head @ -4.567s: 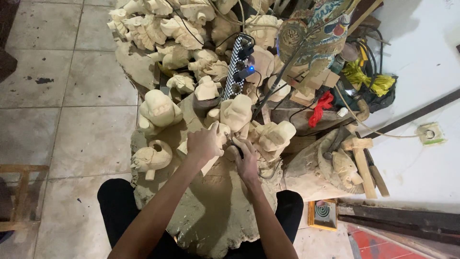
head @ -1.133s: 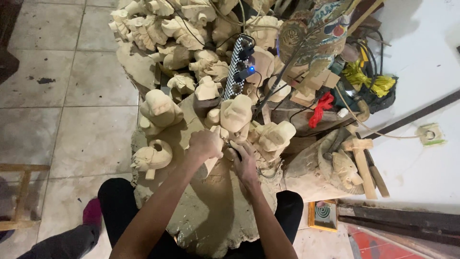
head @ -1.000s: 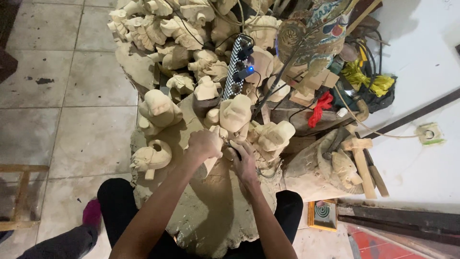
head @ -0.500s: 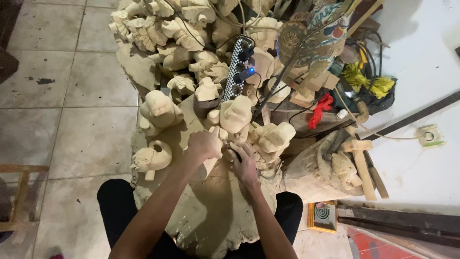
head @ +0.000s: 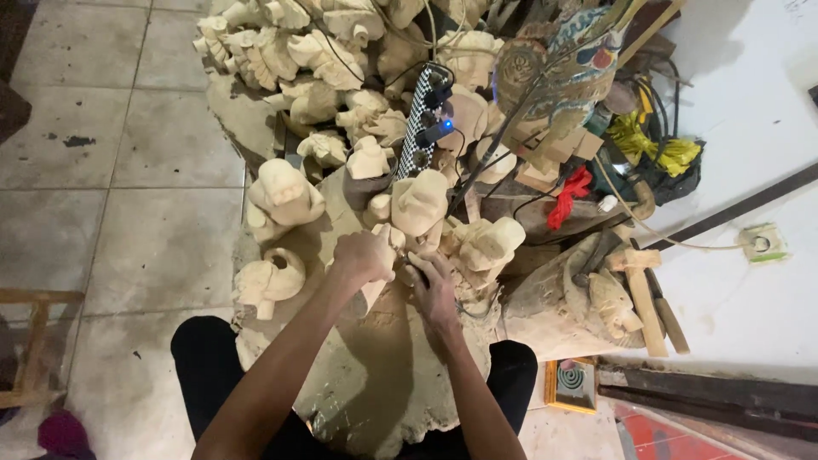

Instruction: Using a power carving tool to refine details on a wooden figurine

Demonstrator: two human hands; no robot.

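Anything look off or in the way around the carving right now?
A checkered power strip lies tilted on top of the heap of pale wood carvings, its cables trailing over them. The left hand and right hand work a small piece just below it. Nothing looks spilled or broken.

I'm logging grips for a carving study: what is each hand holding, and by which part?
The left hand closes around the upper end of a small pale wood carving. The right hand presses against it; whether it holds a tool cannot be told.

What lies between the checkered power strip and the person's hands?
In the head view, a pale unfinished wooden carving stands between the checkered power strip and the left hand and right hand.
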